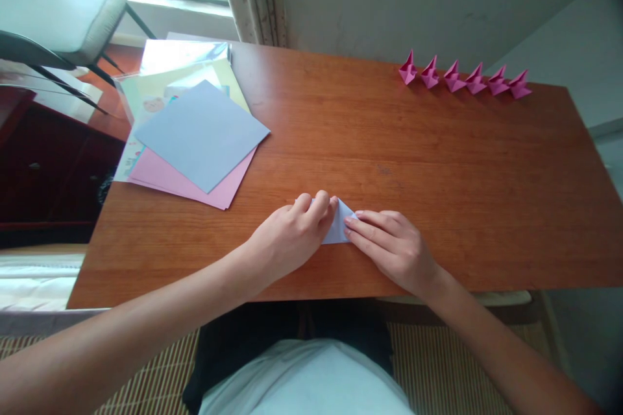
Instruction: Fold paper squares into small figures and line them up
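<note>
A small folded piece of light blue origami paper point(335, 231) lies near the front edge of the table, partly covered by both hands. My left hand point(302, 231) is closed, its fingers curled over the left side of the paper. From the other side, my right hand point(392, 245) holds the paper's right corner under its fingertips, with the fingers close together and the thumb hidden. The exposed part of the paper has a slanted upper right edge and a straight lower edge.
On the wooden table point(341, 117), a blue square sheet point(204, 133) lies over pink sheets point(228, 189) and clear packaging point(141, 104) at the left. Several pink origami figures point(453, 78) stand in a row at the back right. A chair point(63, 10) is beyond the left side.
</note>
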Available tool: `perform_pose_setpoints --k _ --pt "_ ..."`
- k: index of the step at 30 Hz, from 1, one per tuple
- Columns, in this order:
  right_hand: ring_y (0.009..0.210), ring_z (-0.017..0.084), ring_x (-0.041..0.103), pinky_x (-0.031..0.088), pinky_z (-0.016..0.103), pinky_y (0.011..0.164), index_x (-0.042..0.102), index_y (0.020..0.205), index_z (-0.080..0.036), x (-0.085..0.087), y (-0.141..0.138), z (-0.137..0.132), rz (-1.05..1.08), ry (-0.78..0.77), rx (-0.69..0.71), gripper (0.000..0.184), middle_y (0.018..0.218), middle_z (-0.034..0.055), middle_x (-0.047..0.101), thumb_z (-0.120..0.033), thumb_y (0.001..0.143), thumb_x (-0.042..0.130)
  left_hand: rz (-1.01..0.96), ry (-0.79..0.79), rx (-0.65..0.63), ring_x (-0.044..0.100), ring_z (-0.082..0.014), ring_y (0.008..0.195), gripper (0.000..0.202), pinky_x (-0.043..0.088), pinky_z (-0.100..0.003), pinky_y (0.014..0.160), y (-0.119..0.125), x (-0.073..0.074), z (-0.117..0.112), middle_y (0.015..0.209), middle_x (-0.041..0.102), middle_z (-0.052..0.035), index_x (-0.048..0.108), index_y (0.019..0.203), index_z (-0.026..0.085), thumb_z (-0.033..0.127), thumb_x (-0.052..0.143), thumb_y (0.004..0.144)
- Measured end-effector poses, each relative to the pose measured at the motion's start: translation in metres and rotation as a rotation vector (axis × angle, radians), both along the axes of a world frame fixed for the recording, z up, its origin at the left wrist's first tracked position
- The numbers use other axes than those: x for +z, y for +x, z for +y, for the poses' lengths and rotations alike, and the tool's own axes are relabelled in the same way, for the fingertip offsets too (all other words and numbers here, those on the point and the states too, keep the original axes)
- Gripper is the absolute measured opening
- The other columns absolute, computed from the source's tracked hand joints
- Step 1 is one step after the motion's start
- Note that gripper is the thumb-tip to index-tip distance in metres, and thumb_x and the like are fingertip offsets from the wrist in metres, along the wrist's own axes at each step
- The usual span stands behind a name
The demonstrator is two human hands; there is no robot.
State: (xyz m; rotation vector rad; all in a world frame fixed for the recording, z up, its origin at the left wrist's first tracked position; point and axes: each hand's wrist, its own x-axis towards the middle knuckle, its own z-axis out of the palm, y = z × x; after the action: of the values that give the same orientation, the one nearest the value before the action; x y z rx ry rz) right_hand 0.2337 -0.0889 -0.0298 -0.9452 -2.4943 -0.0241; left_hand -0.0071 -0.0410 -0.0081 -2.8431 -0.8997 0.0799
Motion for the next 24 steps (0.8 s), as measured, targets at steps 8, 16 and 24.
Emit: perform_pose_setpoints --k 8,16,24 --pt "0.123 0.028 0.065 0.056 0.044 0.093 0.073 0.118 -0.015 -0.0057 0.0008 -0.0001 0.016 -0.017 -0.01 0.028 0.129 0.0094 0.072 -0.006 0.092 0.067 -0.007 -0.088 0.015 0.058 -0.0203 0.091 0.046 0.052 -0.032 0.07 -0.0007 -0.002 0.0011 0.119 0.061 -0.014 0.044 0.146 0.004 0.013 0.039 0.101" --pt "0.125 0.028 0.064 0.057 0.045 0.095 0.072 0.12 -0.018 -0.0089 0.0013 -0.0003 0.041 -0.054 -0.014 0.031 0.131 0.0085 0.072 -0.007 0.092 0.066 -0.038 -0.111 0.029 0.058 -0.0214 0.095 0.045 0.054 -0.033 0.073 -0.0005 -0.0026 0.0004 0.121 0.06 -0.015 0.044 0.145 0.004 0.014 0.041 0.101" --pt "0.123 0.028 0.064 0.056 0.043 0.094 0.071 0.12 -0.015 -0.0068 0.0017 0.0001 0.014 -0.033 -0.002 0.029 0.132 0.0087 0.071 -0.006 0.092 0.066 -0.034 -0.058 0.033 0.057 -0.0198 0.085 0.043 0.053 -0.033 0.067 0.0016 -0.0021 -0.0016 0.114 0.06 -0.0139 0.046 0.143 0.003 0.012 0.039 0.101"
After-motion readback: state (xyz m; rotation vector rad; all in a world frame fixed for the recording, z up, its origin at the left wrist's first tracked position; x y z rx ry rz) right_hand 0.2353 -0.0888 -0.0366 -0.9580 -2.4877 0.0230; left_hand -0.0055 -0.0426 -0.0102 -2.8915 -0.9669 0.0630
